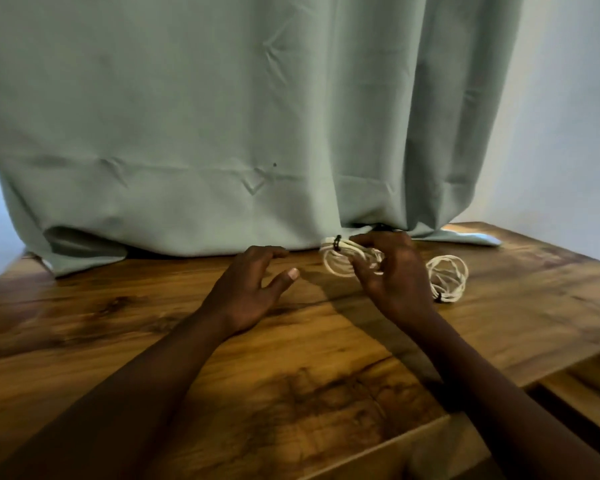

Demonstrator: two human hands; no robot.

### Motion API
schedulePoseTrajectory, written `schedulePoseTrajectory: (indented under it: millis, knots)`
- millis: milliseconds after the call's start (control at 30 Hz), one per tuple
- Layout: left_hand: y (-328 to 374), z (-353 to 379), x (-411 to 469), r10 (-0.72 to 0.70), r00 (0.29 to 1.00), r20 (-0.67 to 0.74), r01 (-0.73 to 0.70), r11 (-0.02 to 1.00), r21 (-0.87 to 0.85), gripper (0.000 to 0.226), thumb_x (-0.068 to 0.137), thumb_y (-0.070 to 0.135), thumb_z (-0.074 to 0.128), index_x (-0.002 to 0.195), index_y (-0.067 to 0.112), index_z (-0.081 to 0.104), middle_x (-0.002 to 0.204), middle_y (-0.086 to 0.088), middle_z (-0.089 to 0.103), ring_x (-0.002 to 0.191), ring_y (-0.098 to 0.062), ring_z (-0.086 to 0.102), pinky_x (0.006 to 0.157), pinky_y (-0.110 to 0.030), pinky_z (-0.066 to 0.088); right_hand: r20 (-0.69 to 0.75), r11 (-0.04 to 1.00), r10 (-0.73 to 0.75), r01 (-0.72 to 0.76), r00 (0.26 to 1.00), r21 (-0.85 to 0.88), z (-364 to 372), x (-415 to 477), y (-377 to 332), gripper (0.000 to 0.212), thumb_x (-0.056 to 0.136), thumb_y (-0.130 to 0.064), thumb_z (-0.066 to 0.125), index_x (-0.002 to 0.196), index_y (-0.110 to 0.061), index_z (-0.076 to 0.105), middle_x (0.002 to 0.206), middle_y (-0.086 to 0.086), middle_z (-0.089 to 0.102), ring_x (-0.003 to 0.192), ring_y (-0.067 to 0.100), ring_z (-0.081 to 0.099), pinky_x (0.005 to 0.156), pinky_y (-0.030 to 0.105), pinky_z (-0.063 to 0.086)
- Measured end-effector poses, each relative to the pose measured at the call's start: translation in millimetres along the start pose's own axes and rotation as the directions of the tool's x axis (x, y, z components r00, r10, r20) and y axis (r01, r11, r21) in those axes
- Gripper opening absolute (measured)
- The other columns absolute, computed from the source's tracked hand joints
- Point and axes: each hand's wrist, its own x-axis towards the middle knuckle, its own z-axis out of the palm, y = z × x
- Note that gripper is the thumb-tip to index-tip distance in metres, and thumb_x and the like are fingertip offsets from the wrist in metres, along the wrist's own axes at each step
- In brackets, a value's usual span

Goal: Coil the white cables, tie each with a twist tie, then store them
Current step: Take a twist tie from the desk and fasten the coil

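1. The right hand (394,275) grasps a coiled white cable (336,263) near the back of the brown wooden tabletop (153,323). Its fingers (366,239) are curled round the loops so the bundle keeps its shape, and a black twist tie (338,243) cinches the coil's upper left side
2. The left hand (250,289) hovers just beside the coil, fingers released and spread, holding nothing, probably because the tie needs no more twisting
3. A second white cable coil (447,277), also bound with a dark tie, lies on the tabletop just right of the right hand, parked out of the way; both cables look ready for storing
4. The pale green fabric curtain (222,133) drapes onto the tabletop's back edge right behind the held coil, so there is little room to push forward
5. Toward the person the tabletop offers wide room. At the lower right, past its edge, sits a wooden compartment (568,393), perhaps a drawer, though I cannot tell; the way there passes close to the lying coil
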Motion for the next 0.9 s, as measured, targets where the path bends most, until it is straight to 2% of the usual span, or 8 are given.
schedulePoseTrajectory:
  millis: [100, 200, 367, 500, 633, 700, 800, 900]
  knots:
    - [3.6, 5.5, -0.4, 0.096, 0.989, 0.111, -0.11, 0.987, 0.118, 0.044, 0.098, 0.054, 0.06, 0.138, 0.036, 0.057, 0.143, 0.01, 0.052, 0.132, -0.011, 0.048, 0.108, -0.037, 0.044, 0.015, 0.974, -0.037, 0.04, 0.999, -0.224, -31.3, -18.6, 19.5, 0.032, 0.081, -0.017, 0.08, 0.112, -0.019, 0.074, 0.109, 0.004, 0.071, 0.105, 0.028, 0.055, 0.083, 0.037, 0.047]
    - [5.0, 9.7, -3.1, 0.163, 0.964, 0.208, -0.205, 0.958, 0.2, 0.043, 0.097, 0.055, 0.062, 0.135, 0.036, 0.057, 0.143, 0.01, 0.048, 0.135, -0.015, 0.045, 0.109, -0.04, 0.043, 0.149, 0.93, 0.001, 0.054, 0.989, -0.364, -48.0, -39.2, 29.0, 0.034, 0.078, -0.02, 0.082, 0.111, -0.023, 0.075, 0.111, 0.001, 0.071, 0.105, 0.028, 0.055, 0.08, 0.039, 0.053]
    - [11.8, 9.6, -13.8, 0.172, 0.943, 0.285, -0.253, 0.927, 0.278, 0.058, 0.088, 0.073, 0.046, 0.132, 0.037, 0.058, 0.141, 0.011, 0.05, 0.135, -0.012, 0.043, 0.105, -0.035, 0.043, 0.331, 0.935, 0.221, -0.102, 0.917, -0.34, -57.1, -53.0, 25.7, 0.038, 0.081, -0.037, 0.077, 0.118, -0.028, 0.072, 0.123, -0.003, 0.069, 0.122, 0.024, 0.053, 0.088, 0.037, 0.05]
    - [24.0, 11.6, -19.3, 0.211, 0.93, 0.301, -0.308, 0.894, 0.327, 0.055, 0.093, 0.067, 0.048, 0.135, 0.035, 0.057, 0.142, 0.01, 0.051, 0.136, -0.015, 0.044, 0.104, -0.035, 0.043, 0.352, 0.932, 0.271, -0.153, 0.896, -0.327, -68.0, -61.3, 16.8, 0.045, 0.082, -0.048, 0.072, 0.123, -0.029, 0.068, 0.131, -0.004, 0.061, 0.13, 0.019, 0.044, 0.097, 0.036, 0.048]
    - [42.3, 20.6, -19.5, 0.281, 0.911, 0.302, -0.371, 0.877, 0.305, 0.069, 0.087, 0.075, 0.033, 0.141, 0.037, 0.052, 0.146, 0.011, 0.048, 0.138, -0.015, 0.043, 0.107, -0.037, 0.044, 0.272, 0.918, 0.36, -0.285, 0.892, -0.277, -89.6, -71.0, 23.3, 0.057, 0.081, -0.053, 0.056, 0.131, -0.027, 0.062, 0.134, -0.002, 0.057, 0.127, 0.019, 0.05, 0.098, 0.039, 0.05]
    - [52.2, 30.9, -14.6, 0.328, 0.904, 0.273, -0.396, 0.883, 0.252, 0.067, 0.089, 0.074, 0.036, 0.144, 0.038, 0.049, 0.147, 0.011, 0.047, 0.137, -0.014, 0.044, 0.107, -0.035, 0.043, 0.17, 0.881, 0.463, -0.43, 0.87, -0.199, -99.4, -75.9, 38.6, 0.051, 0.085, -0.044, 0.064, 0.132, -0.025, 0.061, 0.131, 0.001, 0.058, 0.116, 0.02, 0.059, 0.092, 0.034, 0.049]
    - [68.6, 49.0, -2.1, 0.324, 0.929, 0.18, -0.351, 0.926, 0.14, 0.057, 0.097, 0.066, 0.052, 0.147, 0.039, 0.047, 0.149, 0.01, 0.047, 0.138, -0.013, 0.042, 0.103, -0.029, 0.037, 0.023, 0.767, 0.639, -0.634, 0.769, -0.102, -104.3, -77.8, 59.7, 0.041, 0.093, -0.024, 0.071, 0.132, -0.019, 0.06, 0.131, 0.008, 0.058, 0.104, 0.019, 0.062, 0.078, 0.025, 0.043]
    - [82.6, 69.1, 9.6, 0.262, 0.953, 0.149, -0.272, 0.961, 0.048, 0.062, 0.094, 0.064, 0.057, 0.15, 0.04, 0.044, 0.153, 0.008, 0.044, 0.142, -0.016, 0.041, 0.107, -0.03, 0.036, -0.066, 0.66, 0.749, -0.751, 0.66, -0.021, -102.7, -69.0, 73.7, 0.049, 0.094, -0.025, 0.069, 0.14, -0.019, 0.052, 0.139, 0.016, 0.053, 0.115, 0.026, 0.061, 0.088, 0.029, 0.045]
